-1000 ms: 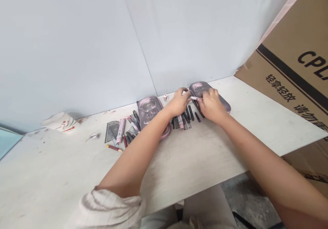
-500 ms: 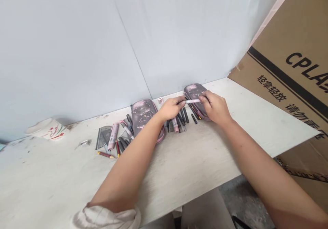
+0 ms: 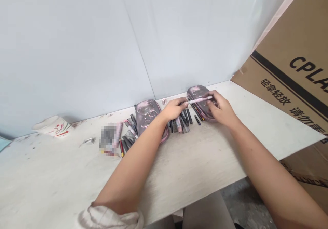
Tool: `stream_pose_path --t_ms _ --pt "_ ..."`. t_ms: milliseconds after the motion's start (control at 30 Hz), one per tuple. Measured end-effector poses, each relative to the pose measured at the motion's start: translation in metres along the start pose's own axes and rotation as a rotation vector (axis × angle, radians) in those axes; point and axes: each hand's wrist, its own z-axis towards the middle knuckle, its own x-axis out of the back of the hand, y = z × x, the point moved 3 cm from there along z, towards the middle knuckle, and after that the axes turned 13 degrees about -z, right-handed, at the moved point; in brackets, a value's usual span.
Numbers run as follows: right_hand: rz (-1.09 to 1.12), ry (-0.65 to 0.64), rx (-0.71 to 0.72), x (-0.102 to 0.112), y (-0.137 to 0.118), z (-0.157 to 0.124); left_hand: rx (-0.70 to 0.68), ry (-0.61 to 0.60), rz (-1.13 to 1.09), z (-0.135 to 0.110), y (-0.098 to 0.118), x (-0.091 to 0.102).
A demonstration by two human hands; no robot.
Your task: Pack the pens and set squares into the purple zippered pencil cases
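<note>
My left hand (image 3: 174,109) is closed on the left end of a slim pale pink pen (image 3: 197,100), held up above the table. At the pen's other end, my right hand (image 3: 219,106) has its thumb and fingers apart around the tip. Behind the right hand lies a grey-pink pencil case (image 3: 196,91). A second, similar pencil case (image 3: 146,108) lies left of my left hand, partly hidden by that forearm. Below the hands are several dark pens (image 3: 189,116), a thick pink marker (image 3: 178,124) and a short dark pen (image 3: 197,120).
More pens and red pencils (image 3: 121,148) lie left of the cases, next to a blurred patch. A paper cup (image 3: 55,126) rests tilted near the wall, with a small silvery piece (image 3: 89,140) nearby. A small pink-white cube (image 3: 164,101) sits behind. A big cardboard box (image 3: 282,58) stands right.
My right hand has loosened and shifted right along the pen, so more of its length shows. My left hand keeps its hold. The view has shifted slightly.
</note>
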Motion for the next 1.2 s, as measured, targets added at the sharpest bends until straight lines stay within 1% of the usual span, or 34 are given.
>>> stream_pose_path --t_ms 67,167,233,300,333,400,467,533,600,633,667,733,767,800,900,967,1033,1100,1167,1200 --pt "0.034 0.013 -0.016 0.000 0.002 0.001 -0.005 0.001 0.033 0.000 0.001 0.000" --pt "-0.073 -0.039 -0.109 -0.001 0.006 0.001 -0.008 -0.003 0.085 0.000 0.001 0.001" --pt "-0.089 -0.057 -0.067 -0.001 0.005 0.001 -0.006 0.001 0.094 0.000 0.000 0.001" --pt "-0.020 -0.028 -0.002 0.000 0.004 0.001 -0.009 0.005 0.093 -0.001 0.000 0.001" --pt "0.016 -0.017 0.000 0.000 0.004 0.000 -0.015 0.008 0.092 -0.001 0.000 0.001" --pt "0.018 -0.029 -0.067 0.001 0.008 0.000 -0.027 0.013 0.088 -0.001 -0.001 0.000" --pt "-0.049 -0.066 -0.125 0.001 0.010 0.000 -0.032 0.014 0.081 -0.001 -0.001 0.000" --pt "-0.078 -0.072 -0.074 0.002 0.009 0.000 -0.031 0.009 0.073 0.000 -0.001 -0.001" --pt "-0.036 -0.047 0.007 0.004 0.007 0.000 -0.032 0.005 0.071 0.000 -0.001 -0.001" --pt "-0.011 -0.044 0.014 0.004 0.007 0.000 -0.033 0.007 0.073 0.000 -0.001 -0.001" --pt "-0.005 -0.050 -0.013 0.005 0.007 0.001 -0.033 0.009 0.076 0.000 -0.001 -0.001" --pt "-0.050 -0.070 -0.111 0.005 0.010 0.000 -0.034 0.011 0.087 0.000 -0.001 -0.001" --pt "-0.073 -0.077 -0.141 0.005 0.011 0.000 -0.033 0.009 0.093 0.000 -0.001 -0.001" --pt "-0.083 -0.075 -0.141 0.005 0.011 0.000 -0.034 0.007 0.097 0.000 -0.001 -0.001" --pt "-0.011 -0.020 -0.067 0.006 0.008 0.000 -0.044 0.009 0.108 0.000 0.000 -0.001" --pt "0.010 -0.022 -0.100 0.006 0.009 0.000 -0.047 0.013 0.121 -0.001 0.000 -0.001" --pt "-0.033 -0.050 -0.157 0.005 0.011 0.000 -0.044 0.010 0.139 -0.001 0.001 -0.001" --pt "-0.022 -0.058 -0.138 0.005 0.011 0.001 -0.040 0.007 0.157 -0.002 0.001 -0.001" --pt "0.062 -0.036 -0.105 0.005 0.010 0.001 -0.045 0.009 0.172 -0.002 0.001 -0.001" --pt "0.099 -0.036 -0.116 0.004 0.010 0.001 -0.048 0.009 0.182 -0.002 0.001 -0.001"
